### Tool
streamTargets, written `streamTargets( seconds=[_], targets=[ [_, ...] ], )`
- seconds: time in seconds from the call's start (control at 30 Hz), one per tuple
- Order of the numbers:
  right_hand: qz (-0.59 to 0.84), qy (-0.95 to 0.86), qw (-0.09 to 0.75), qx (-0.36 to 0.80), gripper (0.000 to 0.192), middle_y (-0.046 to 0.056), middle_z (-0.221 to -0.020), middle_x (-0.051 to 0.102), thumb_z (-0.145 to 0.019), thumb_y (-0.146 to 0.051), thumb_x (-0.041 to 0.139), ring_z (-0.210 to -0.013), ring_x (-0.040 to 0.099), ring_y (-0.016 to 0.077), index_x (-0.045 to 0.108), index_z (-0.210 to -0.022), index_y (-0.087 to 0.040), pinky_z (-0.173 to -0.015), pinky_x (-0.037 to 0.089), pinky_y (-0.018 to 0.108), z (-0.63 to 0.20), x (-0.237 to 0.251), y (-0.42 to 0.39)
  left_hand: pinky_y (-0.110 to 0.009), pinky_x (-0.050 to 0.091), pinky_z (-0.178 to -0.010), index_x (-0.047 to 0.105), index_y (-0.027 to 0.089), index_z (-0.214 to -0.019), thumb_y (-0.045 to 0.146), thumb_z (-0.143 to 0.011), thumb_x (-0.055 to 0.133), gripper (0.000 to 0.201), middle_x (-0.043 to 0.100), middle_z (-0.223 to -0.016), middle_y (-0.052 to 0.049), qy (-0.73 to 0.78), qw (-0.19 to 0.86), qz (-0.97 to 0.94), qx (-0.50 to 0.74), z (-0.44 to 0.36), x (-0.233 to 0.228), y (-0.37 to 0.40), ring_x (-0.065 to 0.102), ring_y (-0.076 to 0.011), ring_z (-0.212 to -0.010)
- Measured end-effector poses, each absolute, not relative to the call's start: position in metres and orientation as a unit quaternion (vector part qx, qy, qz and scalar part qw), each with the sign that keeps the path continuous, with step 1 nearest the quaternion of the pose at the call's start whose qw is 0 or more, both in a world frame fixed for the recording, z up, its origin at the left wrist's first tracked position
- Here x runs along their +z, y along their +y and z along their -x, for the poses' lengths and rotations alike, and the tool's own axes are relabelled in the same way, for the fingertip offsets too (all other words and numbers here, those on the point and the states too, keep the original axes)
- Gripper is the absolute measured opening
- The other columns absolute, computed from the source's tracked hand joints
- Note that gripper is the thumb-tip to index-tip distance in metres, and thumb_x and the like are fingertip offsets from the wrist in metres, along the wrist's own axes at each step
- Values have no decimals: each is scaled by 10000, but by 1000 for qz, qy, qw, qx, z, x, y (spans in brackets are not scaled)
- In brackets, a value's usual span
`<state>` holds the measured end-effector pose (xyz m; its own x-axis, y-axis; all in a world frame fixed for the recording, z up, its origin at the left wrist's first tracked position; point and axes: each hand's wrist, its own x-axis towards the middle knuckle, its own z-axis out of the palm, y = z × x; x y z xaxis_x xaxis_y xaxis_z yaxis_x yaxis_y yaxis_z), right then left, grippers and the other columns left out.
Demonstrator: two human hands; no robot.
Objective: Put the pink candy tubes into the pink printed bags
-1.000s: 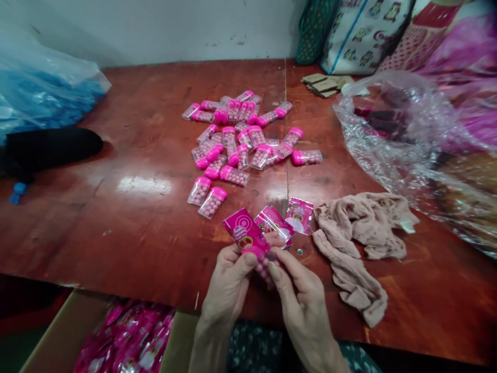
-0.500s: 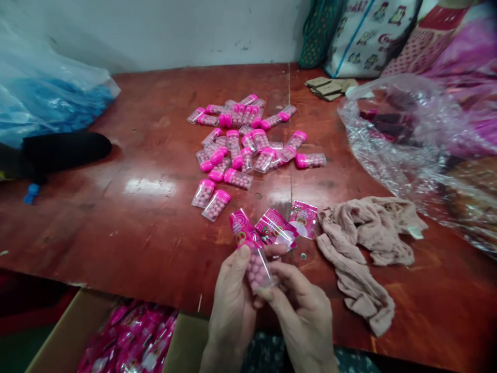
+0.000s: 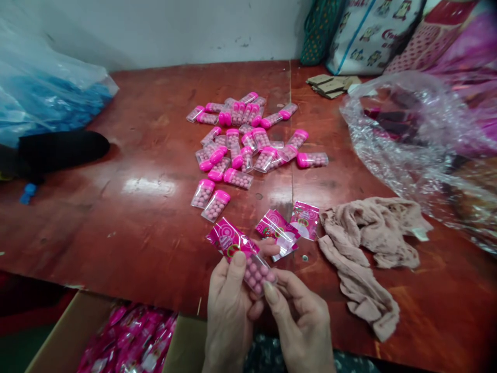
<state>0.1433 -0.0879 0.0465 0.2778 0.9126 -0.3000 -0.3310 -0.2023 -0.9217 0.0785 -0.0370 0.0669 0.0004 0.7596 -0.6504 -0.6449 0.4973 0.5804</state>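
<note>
both hands meet at the near edge of the red counter (image 3: 128,217). the left hand (image 3: 229,305) has its thumb pressed on a clear candy case (image 3: 254,272) full of pink balls, fingers clamped around it, and a pink printed sleeve (image 3: 227,241) covers the case's far end. the right hand (image 3: 301,321) pinches the near end of that same case between thumb and forefinger.

just beyond the case, two more pink sleeves (image 3: 289,228) lie flat on the counter, with a round logo and red fruit on them; the lettering is too small to read. farther beyond the case sits a heap of loose candy cases (image 3: 248,137), each clear with a pink cap and packed with pink balls. two of them lie a little apart, nearer the held case.

right of the case, a beige cloth (image 3: 368,243) lies crumpled, and past it a clear plastic bag (image 3: 407,140) holds dark things i can't make out. below the case, under the counter edge, a cardboard box (image 3: 66,336) holds a pile of finished pink packs (image 3: 132,339). far left of the case, a blue-tinted plastic bag (image 3: 46,93).
</note>
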Motion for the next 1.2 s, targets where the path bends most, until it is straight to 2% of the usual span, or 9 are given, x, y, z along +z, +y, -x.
streamTargets(
  seconds=[0.13,0.3,0.37,0.5,0.67,0.77,0.93,1.03,1.2],
  targets=[
    [607,-275,563,489,216,77,-772,720,-814,-348,587,-628,669,180,669,-910,-172,-573,547,236,-137,43,-95,-116,404,-375,600,132,-607,260,-666,734,194,596,-496,9,507,713,-38,483,-76,64,-40,547,-66,-437],
    [632,-294,538,475,288,56,-639,676,-829,-406,555,-486,621,158,664,-930,-159,-485,529,238,-129,42,-97,-148,402,-387,662,116,-816,343,-731,669,242,641,-590,-30,473,736,-74,478,-65,61,-34,516,-76,-445],
    [627,-309,530,479,290,37,-592,652,-832,-413,550,-462,608,152,667,-921,-163,-468,518,232,-129,41,-96,-142,364,-361,666,118,-816,366,-736,658,261,638,-602,-31,474,729,-77,488,-64,60,-32,483,-64,-421],
    [649,-323,524,446,295,53,-625,671,-819,-414,567,-508,625,170,680,-936,-168,-452,514,229,-132,36,-98,-119,255,-313,673,86,-728,354,-763,622,275,532,-493,9,500,738,-107,439,-67,54,-33,339,-19,-348],
    [678,-325,524,400,313,63,-662,694,-813,-420,567,-546,644,179,685,-962,-171,-457,523,220,-134,32,-101,-115,245,-334,686,82,-756,357,-788,594,292,537,-513,5,515,743,-134,407,-73,55,-38,308,-7,-360],
    [677,-330,516,407,300,74,-727,715,-824,-387,552,-592,664,188,675,-985,-166,-521,545,237,-133,34,-100,-136,333,-400,698,101,-775,342,-776,615,255,558,-523,-9,522,734,-134,413,-76,59,-43,401,-42,-424],
    [652,-329,537,422,293,94,-876,732,-814,-334,569,-726,691,221,666,-1036,-169,-625,551,264,-135,41,-89,-237,470,-599,718,139,-823,332,-775,607,227,680,-787,-88,540,702,-153,439,-79,62,-54,590,-156,-653],
    [596,-318,564,474,195,29,-759,737,-811,-285,577,-610,685,172,689,-946,-201,-570,543,217,-139,41,-81,-238,473,-592,707,138,-886,326,-781,595,243,684,-806,-89,527,719,-113,438,-81,62,-56,603,-160,-662],
    [570,-313,524,550,117,-45,-493,656,-781,-198,599,-409,601,115,710,-747,-196,-406,467,165,-137,37,-75,-222,451,-481,705,134,-912,374,-760,612,299,676,-716,-78,530,739,-96,404,-73,56,-60,570,-128,-523]
  ],
)
